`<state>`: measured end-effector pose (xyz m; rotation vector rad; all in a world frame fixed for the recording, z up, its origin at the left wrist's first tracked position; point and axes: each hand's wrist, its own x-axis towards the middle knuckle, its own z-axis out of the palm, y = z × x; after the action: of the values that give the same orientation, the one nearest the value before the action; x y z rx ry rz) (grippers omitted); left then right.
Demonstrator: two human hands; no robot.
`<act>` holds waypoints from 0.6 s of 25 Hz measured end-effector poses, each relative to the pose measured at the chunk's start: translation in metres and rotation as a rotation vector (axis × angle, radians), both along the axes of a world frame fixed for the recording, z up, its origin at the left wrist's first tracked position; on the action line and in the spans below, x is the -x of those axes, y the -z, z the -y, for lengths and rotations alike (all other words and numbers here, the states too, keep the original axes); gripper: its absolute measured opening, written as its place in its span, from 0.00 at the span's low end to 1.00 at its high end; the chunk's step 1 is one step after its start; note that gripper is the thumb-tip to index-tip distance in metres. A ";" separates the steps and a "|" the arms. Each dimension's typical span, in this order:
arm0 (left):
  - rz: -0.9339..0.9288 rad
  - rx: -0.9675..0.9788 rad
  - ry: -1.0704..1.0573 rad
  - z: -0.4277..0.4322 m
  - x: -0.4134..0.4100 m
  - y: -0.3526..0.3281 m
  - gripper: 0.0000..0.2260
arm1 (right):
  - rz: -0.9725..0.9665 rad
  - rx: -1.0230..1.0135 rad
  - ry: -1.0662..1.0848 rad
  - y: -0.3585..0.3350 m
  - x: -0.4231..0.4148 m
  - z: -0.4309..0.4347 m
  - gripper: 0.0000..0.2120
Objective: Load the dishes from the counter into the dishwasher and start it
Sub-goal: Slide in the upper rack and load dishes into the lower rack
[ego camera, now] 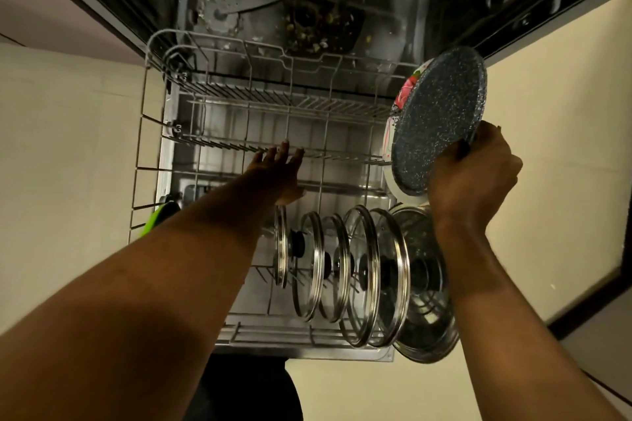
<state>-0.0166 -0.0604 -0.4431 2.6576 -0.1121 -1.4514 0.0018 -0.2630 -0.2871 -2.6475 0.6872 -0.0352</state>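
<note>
head view: speckled plate (441, 120) edge-on in right hand (473, 174), above rack (273, 102)

The lower rack (219, 85) of the dishwasher is pulled out over its open door (307, 350), a wire basket with rows of thin tines running across it. Along its near end five glass lids (342, 267) stand on edge between the tines, side by side (each with a dark knob), and a larger steel lid (427, 284) leans at their right. At the left wall of the rack a green item (158, 219) shows only in part.
</note>
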 end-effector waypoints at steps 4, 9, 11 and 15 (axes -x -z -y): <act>0.031 -0.014 0.051 -0.001 -0.002 0.002 0.39 | 0.002 0.030 -0.039 0.002 -0.003 -0.003 0.15; 0.042 -0.004 0.077 0.003 -0.005 0.007 0.41 | -0.048 0.058 -0.038 0.004 -0.008 -0.001 0.16; 0.034 -0.005 0.053 0.007 -0.004 0.007 0.43 | -0.061 0.079 -0.026 0.005 -0.007 0.002 0.15; 0.026 -0.013 0.049 0.011 -0.007 0.006 0.44 | -0.041 0.107 -0.006 0.011 0.000 0.007 0.13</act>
<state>-0.0093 -0.0711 -0.4487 2.7037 -0.1718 -1.4366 0.0020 -0.2696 -0.2980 -2.7600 0.7090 -0.0164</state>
